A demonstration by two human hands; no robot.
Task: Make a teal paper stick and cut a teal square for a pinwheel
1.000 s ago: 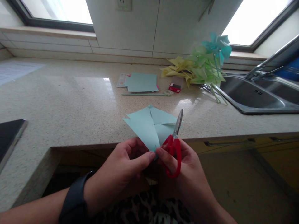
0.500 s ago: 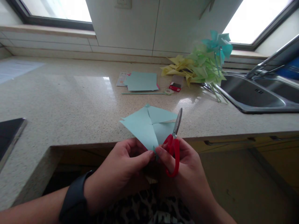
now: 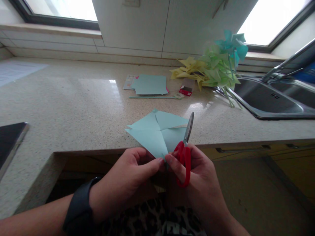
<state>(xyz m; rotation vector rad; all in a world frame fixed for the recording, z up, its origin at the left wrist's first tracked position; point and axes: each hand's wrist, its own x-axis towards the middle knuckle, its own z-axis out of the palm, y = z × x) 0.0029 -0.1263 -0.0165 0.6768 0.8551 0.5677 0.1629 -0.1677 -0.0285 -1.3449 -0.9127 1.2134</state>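
Observation:
A light blue paper square (image 3: 157,131), cut in from its corners, is held above the front edge of the speckled counter (image 3: 73,108). My left hand (image 3: 128,183) pinches the paper's near corner between thumb and forefinger. My right hand (image 3: 199,183) touches the same corner with its fingertips and holds red-handled scissors (image 3: 184,154), blades closed and pointing away over the paper. A dark watch sits on my left wrist.
Farther back lie a stack of blue paper sheets (image 3: 150,84), a thin stick (image 3: 155,97), a small red box (image 3: 185,90) and a heap of yellow, green and blue paper pinwheels (image 3: 214,68). A steel sink (image 3: 273,98) is at right. A dark tablet (image 3: 10,141) lies at left.
Almost nothing has moved. The paper and both hands have shifted very slightly; the grip on the corner and the scissors is the same.

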